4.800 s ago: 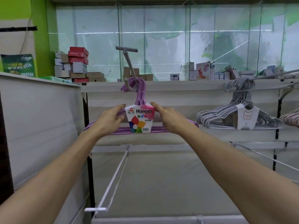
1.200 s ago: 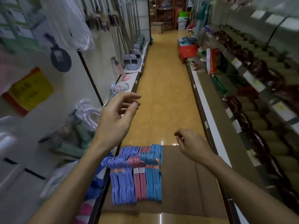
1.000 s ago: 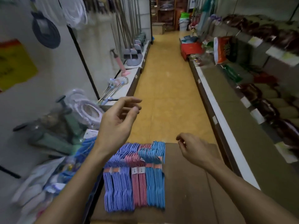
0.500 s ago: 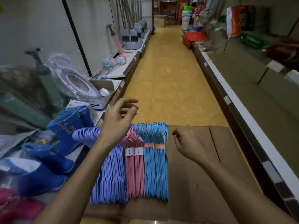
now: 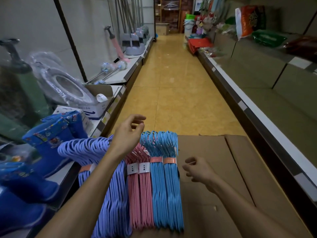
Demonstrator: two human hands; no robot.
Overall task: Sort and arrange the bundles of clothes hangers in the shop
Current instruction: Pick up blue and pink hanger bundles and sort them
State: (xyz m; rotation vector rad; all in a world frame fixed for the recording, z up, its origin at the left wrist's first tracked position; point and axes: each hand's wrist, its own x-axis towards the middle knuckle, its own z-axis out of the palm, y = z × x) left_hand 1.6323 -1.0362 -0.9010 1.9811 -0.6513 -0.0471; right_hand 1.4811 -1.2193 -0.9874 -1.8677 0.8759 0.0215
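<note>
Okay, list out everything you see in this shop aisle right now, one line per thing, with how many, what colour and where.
light blue hanger bundles: two, orange bands, right side of the row on the box
pink hanger bundles: two, white labels, middle of the row
purple hanger bundles: count unclear, left of the row, partly under the forearm
cardboard box: one, brown, flaps closed, under the hangers
rubber boots: blue, printed, on the left shelf; count unclear
toilet seats: pale, plastic-wrapped, left shelf behind the boots
dustpans: grey, row farther along the left shelf
floor: yellow tiles, down the aisle
left hand: fingers loosely curled, empty, over the hanger hooks
right hand: loosely curled, empty, over the box
</note>
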